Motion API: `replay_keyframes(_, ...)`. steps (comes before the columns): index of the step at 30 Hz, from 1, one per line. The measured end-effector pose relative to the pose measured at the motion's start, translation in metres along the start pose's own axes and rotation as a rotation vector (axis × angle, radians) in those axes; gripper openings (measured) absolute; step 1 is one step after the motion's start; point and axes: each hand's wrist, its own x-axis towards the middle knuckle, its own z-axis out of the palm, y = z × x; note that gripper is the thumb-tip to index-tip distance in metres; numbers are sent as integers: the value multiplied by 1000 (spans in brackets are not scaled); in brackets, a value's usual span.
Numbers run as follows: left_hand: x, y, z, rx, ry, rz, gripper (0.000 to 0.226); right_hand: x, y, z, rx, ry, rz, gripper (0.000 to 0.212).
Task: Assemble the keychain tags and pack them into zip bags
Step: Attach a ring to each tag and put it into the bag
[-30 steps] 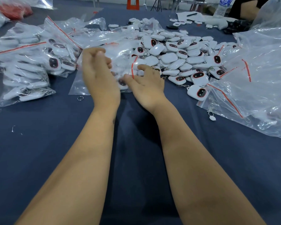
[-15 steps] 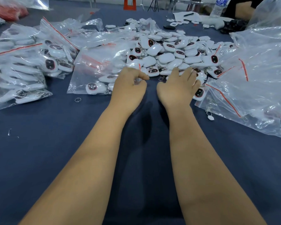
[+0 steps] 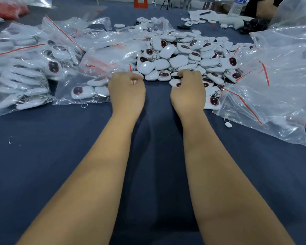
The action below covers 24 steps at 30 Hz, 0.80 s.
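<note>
- Tags (image 3: pixel 177 55), small white rounded plastic shells with a dark red-rimmed oval on one face, lie heaped loose on the blue tablecloth (image 3: pixel 42 156) straight ahead; many carry a small metal clip or ring.
- Each tag looks light, hard and smooth, so it may slip under a loose hold; pinching across the two flat faces, or hooking the metal ring, seems the safest way to lift one.
- The right hand (image 3: pixel 188 92) rests on the near edge of the heap with its fingers curled down among the tags; whether it actually has hold of one I cannot tell, since the hand itself hides the fingertips.
- The left hand (image 3: pixel 126 91) is closed, thumb and fingers pinching the red-striped mouth of the zip bag (image 3: pixel 88 80) that lies just to its left, with a few tags already inside.
- That bag is thin, clear and floppy; it will sag and crinkle, so it is probably best taken by the stiffer seal strip and held open there while tags go in.
- Farther left, filled bags (image 3: pixel 19 71) lie piled against one another.
- On the right sits a stack of clear empty bags (image 3: pixel 281 82), slippery and likely to cling together.
- A loose metal ring (image 3: pixel 84 105) lies on the cloth near the bag's front edge, and a small white piece (image 3: pixel 228 125) lies beside the empty stack.
- A water bottle (image 3: pixel 237 6) stands at the far edge.
</note>
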Motion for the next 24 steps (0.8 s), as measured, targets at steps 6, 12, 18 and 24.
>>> replay_keyframes(6, -2, 4, -2, -428, 64, -26, 27, -3, -20, -1, 741, 87, 86, 48)
replay_keyframes(12, 0, -1, 5, -278, -154, 37, 42, -8, -29, 5, 1103, -190, 59, 52)
replay_keyframes(18, 1, -4, 5, -339, -205, -67, 41, -2, -27, 8, 1280, -180, 124, 50)
replay_keyframes(24, 2, -4, 4, -372, -275, -104, 26, -3, -27, 12, 1210, -265, 139, 36)
